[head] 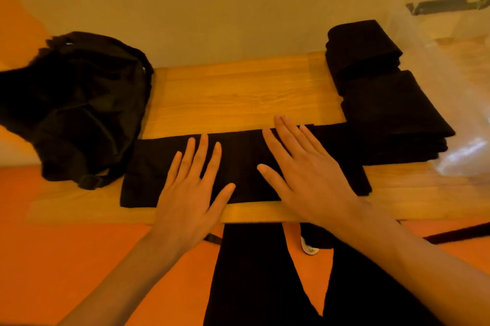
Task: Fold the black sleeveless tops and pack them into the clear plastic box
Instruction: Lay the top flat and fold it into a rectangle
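Both hands lie flat with the fingers straight and spread, and they hold nothing. The left hand [188, 188] and the right hand [305, 174] press side by side, a little apart, on a black top [244, 158] that is folded into a long narrow strip. This strip lies along the near edge of the wooden bench [225, 92], and its right end reaches the folded tops.

I judge the task to be somewhere in the middle. At the right side of the bench, two stacks of folded tops [389, 113] are ready, one behind the other. The strip under the hands needs, I think, more folds across its length before it has the same shape as these. At the left a loose black heap [79, 103] lies on the bench. It seems to be more tops waiting unfolded, but I cannot tell how many pieces are in it.

The clear plastic box [461, 103] stands at the far right, just beside the stacks and partly out of view. No black cloth shows inside the part I can see, so the packing seems not yet begun.
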`<state>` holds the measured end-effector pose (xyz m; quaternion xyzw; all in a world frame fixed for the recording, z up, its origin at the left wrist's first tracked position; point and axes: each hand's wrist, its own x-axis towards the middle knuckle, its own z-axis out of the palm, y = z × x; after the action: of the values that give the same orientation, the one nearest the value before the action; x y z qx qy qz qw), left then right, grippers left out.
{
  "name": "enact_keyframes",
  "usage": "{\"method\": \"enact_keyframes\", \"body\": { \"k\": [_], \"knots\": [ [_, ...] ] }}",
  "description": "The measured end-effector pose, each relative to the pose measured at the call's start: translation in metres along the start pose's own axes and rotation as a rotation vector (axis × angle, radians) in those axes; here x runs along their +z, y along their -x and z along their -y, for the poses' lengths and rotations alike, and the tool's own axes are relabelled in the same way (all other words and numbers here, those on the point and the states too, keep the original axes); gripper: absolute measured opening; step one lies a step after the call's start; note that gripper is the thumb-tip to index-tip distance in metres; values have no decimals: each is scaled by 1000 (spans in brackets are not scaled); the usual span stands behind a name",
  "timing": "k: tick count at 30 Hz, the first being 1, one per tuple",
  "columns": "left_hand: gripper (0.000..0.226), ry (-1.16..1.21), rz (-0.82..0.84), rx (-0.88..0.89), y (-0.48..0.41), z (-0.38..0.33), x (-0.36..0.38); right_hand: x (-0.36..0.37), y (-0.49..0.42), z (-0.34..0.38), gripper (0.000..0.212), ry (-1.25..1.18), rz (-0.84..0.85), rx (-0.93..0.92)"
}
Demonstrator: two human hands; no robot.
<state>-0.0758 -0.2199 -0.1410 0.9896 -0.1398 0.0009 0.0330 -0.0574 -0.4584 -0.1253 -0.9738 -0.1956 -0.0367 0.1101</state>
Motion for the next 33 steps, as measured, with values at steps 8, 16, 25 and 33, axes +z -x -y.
{"method": "enact_keyframes", "body": {
  "k": [8,16,25,33],
  "knots": [
    [70,124,-6,-191,62,41,7,27,-63,24,80,179,287,-84],
    [60,430,-417,-476,91,63,0,2,-117,76,72,-60,186,-91],
    [17,497,-443,-727,75,87,2,48,-200,174,28,-293,130,-245],
    [23,564,-467,-820,72,85,-6,70,-203,161,16,-384,70,-247]
  ]
}}
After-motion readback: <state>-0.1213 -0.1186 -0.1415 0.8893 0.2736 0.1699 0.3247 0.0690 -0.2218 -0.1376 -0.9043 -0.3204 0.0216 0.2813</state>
